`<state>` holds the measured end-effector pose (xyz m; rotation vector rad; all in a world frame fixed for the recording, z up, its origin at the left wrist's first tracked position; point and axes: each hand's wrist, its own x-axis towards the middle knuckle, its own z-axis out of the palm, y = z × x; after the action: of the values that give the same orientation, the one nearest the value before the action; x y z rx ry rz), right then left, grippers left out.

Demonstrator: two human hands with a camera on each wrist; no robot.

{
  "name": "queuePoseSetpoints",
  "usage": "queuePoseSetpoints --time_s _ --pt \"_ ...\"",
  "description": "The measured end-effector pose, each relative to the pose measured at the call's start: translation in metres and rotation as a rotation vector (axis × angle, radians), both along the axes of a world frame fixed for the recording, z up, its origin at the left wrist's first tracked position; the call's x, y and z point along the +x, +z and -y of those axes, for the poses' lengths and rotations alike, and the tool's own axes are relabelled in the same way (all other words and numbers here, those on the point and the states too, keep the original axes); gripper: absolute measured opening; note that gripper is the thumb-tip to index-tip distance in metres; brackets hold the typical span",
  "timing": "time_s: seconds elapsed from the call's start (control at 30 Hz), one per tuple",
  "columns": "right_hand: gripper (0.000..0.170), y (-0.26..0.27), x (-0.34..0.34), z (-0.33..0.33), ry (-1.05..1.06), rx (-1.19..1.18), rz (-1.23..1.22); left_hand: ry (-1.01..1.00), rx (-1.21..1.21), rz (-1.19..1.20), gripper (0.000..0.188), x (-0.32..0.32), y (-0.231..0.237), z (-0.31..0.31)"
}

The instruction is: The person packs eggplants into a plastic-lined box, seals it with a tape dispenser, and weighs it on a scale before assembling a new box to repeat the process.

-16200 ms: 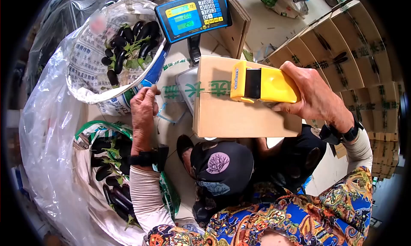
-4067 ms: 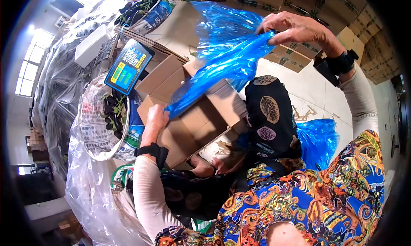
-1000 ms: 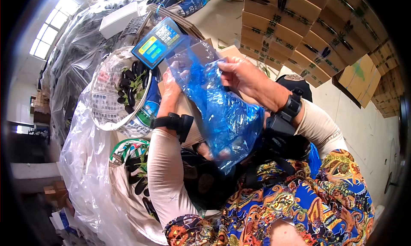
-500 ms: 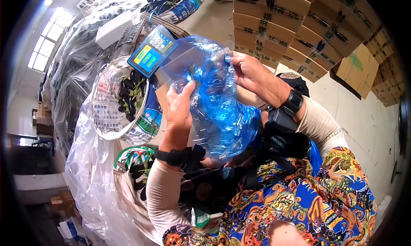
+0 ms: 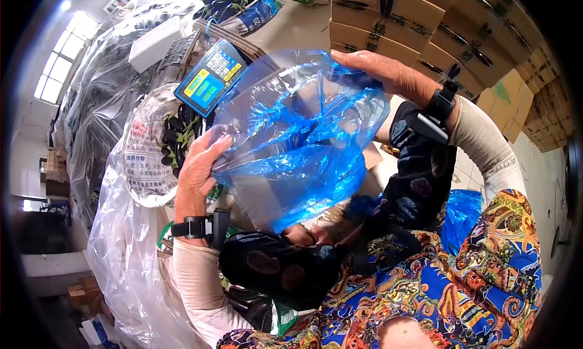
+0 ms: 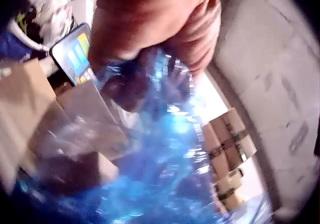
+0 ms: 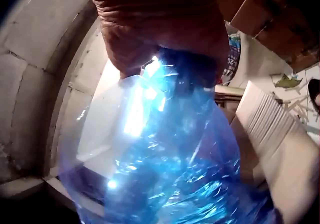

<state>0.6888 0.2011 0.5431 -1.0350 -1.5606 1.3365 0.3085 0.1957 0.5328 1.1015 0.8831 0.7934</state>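
Observation:
A thin, see-through blue plastic bag [image 5: 303,142] is spread wide between my two hands in the head view. My left hand [image 5: 197,167] grips its left edge, thumb up; in the left wrist view the fingers show through the blue film. On the far right side my right hand [image 5: 388,72] holds the bag's rim, with its fingers partly hidden behind the plastic. Beneath the bag stands an open cardboard box, mostly covered in the head view; its flap [image 7: 265,129] shows in the right wrist view and another flap [image 6: 25,86] in the left wrist view.
A digital scale display [image 5: 209,78] stands behind the left hand. Left of it, a white woven sack [image 5: 149,160] holds eggplants [image 5: 179,136]. Stacked printed cartons [image 5: 388,21] fill the back right. Another blue bag [image 5: 461,218] lies by the right leg.
The bag, bunched and hanging between close hands before, is now stretched wide. My left hand has moved left and down, my right hand right and up. Earlier, my right hand held a yellow tape dispenser.

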Motion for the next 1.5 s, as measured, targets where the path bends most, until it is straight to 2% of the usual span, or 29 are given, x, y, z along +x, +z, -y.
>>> queuePoseSetpoints --time_s 0.07,0.1,0.17,0.2,0.3,0.33,0.37,0.4,0.5,0.53,0.6,0.67,0.7,0.77,0.8,0.83,0.87,0.9,0.97,1.03,1.1,1.2,1.27,1.33,1.37,1.4,1.43,1.5 --pt "0.040 0.007 0.008 -0.013 0.059 -0.338 -0.062 0.037 -0.042 0.025 0.021 -0.020 -0.008 -0.009" --pt "0.035 0.001 0.023 -0.024 0.185 -0.319 -0.013 0.053 -0.067 0.033 0.019 -0.031 -0.015 -0.015" --pt "0.031 0.003 0.032 -0.031 0.200 -0.392 0.129 0.088 -0.095 0.104 0.013 -0.049 -0.031 -0.029" --pt "0.025 0.006 0.026 -0.027 0.136 -0.371 0.189 0.127 -0.091 0.098 0.011 -0.051 -0.037 -0.032" --pt "0.022 0.001 0.026 -0.047 0.129 -0.248 0.183 0.207 -0.032 0.066 0.012 -0.046 -0.041 -0.044" --pt "0.022 0.003 0.017 -0.048 0.003 -0.190 0.163 0.212 0.003 0.066 0.013 -0.043 -0.041 -0.050" --pt "0.022 -0.002 0.016 -0.055 -0.021 -0.162 0.150 0.216 0.038 0.067 0.014 -0.041 -0.041 -0.057" --pt "0.021 -0.010 0.016 -0.064 -0.045 -0.134 0.137 0.325 0.084 -0.041 0.017 -0.030 -0.037 -0.059" --pt "0.025 -0.020 0.007 -0.073 -0.079 -0.084 0.139 0.378 0.169 -0.170 0.018 -0.029 -0.052 -0.080" --pt "0.026 -0.022 0.005 -0.073 -0.067 -0.060 0.163 0.336 0.261 -0.226 0.017 -0.032 -0.060 -0.087" --pt "0.029 -0.036 0.007 -0.084 -0.045 -0.038 0.182 0.305 0.668 -0.520 0.016 -0.042 -0.079 -0.108" --pt "0.026 -0.049 0.020 -0.095 -0.011 -0.011 0.260 0.324 0.430 -0.224 0.012 -0.050 -0.107 -0.129" --pt "0.025 -0.057 0.029 -0.102 0.008 0.004 0.299 0.263 0.758 -0.375 0.017 -0.053 -0.125 -0.134" --pt "0.022 -0.073 0.044 -0.106 0.070 -0.068 0.320 0.265 0.675 -0.906 0.025 -0.045 -0.120 -0.121" --pt "0.021 -0.076 0.048 -0.102 0.104 -0.097 0.317 0.080 0.878 -1.348 0.031 -0.065 -0.157 -0.126" --pt "0.020 -0.081 0.050 -0.096 0.138 -0.127 0.313 0.191 0.667 -1.156 0.028 -0.058 -0.168 -0.116" --pt "0.018 -0.086 0.051 -0.088 0.118 -0.069 0.335 0.178 0.763 -1.146 0.029 -0.067 -0.188 -0.105" --pt "0.021 -0.087 0.051 -0.077 0.086 -0.149 0.237 0.167 0.859 -1.137 0.029 -0.076 -0.208 -0.094" --pt "0.026 -0.083 0.059 -0.066 0.108 -0.293 0.337 0.141 0.710 -1.054 0.028 -0.084 -0.228 -0.085" --pt "0.030 -0.103 0.082 -0.059 0.084 -0.280 0.327 -0.022 0.681 -0.945 0.026 -0.104 -0.255 -0.088" --pt "0.031 -0.111 0.102 -0.048 0.048 -0.286 0.351 -0.062 0.550 -0.792 0.025 -0.119 -0.270 -0.079" --pt "0.023 -0.128 0.130 -0.033 -0.002 -0.390 0.341 0.016 0.313 -0.533 0.023 -0.101 -0.250 -0.057" --pt "0.022 -0.126 0.132 -0.029 -0.053 -0.432 0.416 0.089 0.311 -0.377 0.022 -0.135 -0.294 -0.070" --pt "0.023 -0.111 0.127 -0.031 -0.110 -0.447 0.509 0.259 -0.057 -0.659 0.021 -0.095 -0.173 -0.058" --pt "0.026 -0.119 0.133 -0.038 -0.159 -0.343 0.567 0.451 -0.127 -0.240 0.028 -0.096 -0.174 -0.067" --pt "0.029 -0.121 0.133 -0.046 -0.247 -0.231 0.584 0.413 -0.049 -0.230 0.036 -0.101 -0.167 -0.076" --pt "0.032 -0.120 0.131 -0.054 -0.336 -0.117 0.602 0.481 -0.084 -0.161 0.045 -0.083 -0.139 -0.075" --pt "0.036 -0.112 0.131 -0.074 -0.311 -0.064 0.499 0.498 -0.023 -0.188 0.053 -0.060 -0.107 -0.082"
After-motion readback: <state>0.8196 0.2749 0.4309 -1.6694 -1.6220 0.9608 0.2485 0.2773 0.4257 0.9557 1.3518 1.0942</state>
